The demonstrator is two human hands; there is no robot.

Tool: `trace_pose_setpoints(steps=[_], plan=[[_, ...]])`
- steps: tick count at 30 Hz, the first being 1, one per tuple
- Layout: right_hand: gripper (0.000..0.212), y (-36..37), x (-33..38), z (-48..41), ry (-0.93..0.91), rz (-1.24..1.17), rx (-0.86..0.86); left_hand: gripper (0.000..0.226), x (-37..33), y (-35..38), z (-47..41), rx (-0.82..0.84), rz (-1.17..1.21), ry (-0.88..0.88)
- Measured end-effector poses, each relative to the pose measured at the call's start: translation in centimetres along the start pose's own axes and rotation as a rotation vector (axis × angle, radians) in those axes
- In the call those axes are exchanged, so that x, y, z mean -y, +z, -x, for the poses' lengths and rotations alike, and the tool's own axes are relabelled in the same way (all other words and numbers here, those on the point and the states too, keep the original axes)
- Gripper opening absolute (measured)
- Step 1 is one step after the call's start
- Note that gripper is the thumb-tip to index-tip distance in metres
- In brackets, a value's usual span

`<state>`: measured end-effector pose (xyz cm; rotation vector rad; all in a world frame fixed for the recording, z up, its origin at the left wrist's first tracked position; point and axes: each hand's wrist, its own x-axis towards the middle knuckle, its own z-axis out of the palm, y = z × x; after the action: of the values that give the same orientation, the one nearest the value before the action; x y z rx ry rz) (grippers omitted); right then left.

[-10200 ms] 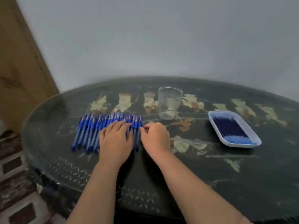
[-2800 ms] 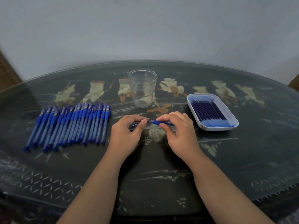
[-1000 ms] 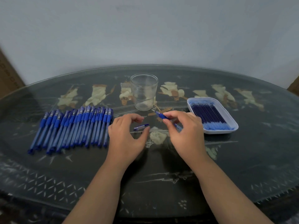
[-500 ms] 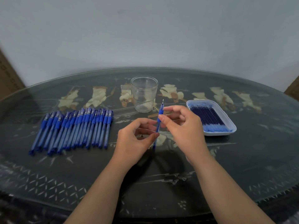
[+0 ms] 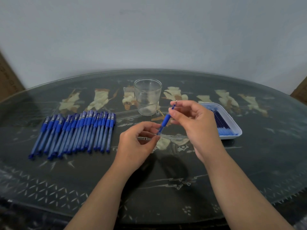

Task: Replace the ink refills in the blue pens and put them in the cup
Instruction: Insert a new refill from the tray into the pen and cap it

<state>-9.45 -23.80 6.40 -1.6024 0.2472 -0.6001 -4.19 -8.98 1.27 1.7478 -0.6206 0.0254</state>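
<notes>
The pen (image 5: 165, 121) is off the table (image 5: 265, 155), slanting between the two hands. The left hand (image 5: 137, 145) pinches the low end of the barrel between thumb and forefinger, with the other fingers curled loosely under. The right hand (image 5: 196, 125) pinches the thin part that sticks out above the blue grip, and its metal tip shows just past those fingertips. This looks like the old refill being drawn out.

The cup (image 5: 147, 97) stands just beyond the right fingertips and to their left, with no pens in it. The tray (image 5: 232, 137) of refills (image 5: 221, 123) lies just behind the right knuckles. The row of pens (image 5: 74, 131) lies well to the left of the left hand. A small piece (image 5: 145, 138) lies on the table under the left fingers; I cannot tell what it is.

What could go wrong:
- Both grips are light pinches on smooth plastic, so a pull off the line of the barrel may bend the refill or slip the pen out of the left fingers
- A refill that comes free with a jerk may send the right hand back into the tray and scatter the refills
- A jerk forward may tip the cup
- The small piece may roll on the glass if the left fingers brush it
- The old refill may be mixed with the fresh ones if it is dropped in the tray
</notes>
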Motion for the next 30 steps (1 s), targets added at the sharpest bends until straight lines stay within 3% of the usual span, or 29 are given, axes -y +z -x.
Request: trace_pose_setpoints(steps=[7, 13, 24, 30], plan=[[0.021, -0.5, 1.8, -1.3, -0.036, -0.009, -0.055, 0.033, 0.2, -0.1, 0.0, 0.004, -0.018, 0.025], [0.035, -0.2, 2.4, -1.8, -0.029, 0.008, 0.026, 0.034, 0.2, -0.3, 0.0, -0.008, -0.013, 0.008], [0.028, -0.3, 3.4, -2.7, -0.014, -0.067, -0.071, 0.034, 0.3, -0.5, 0.1, -0.004, -0.029, 0.001], [0.022, -2.4, 6.7, -5.5, -0.087, -0.246, -0.181, 0.032, 0.4, -0.6, 0.3, -0.024, -0.005, -0.005]])
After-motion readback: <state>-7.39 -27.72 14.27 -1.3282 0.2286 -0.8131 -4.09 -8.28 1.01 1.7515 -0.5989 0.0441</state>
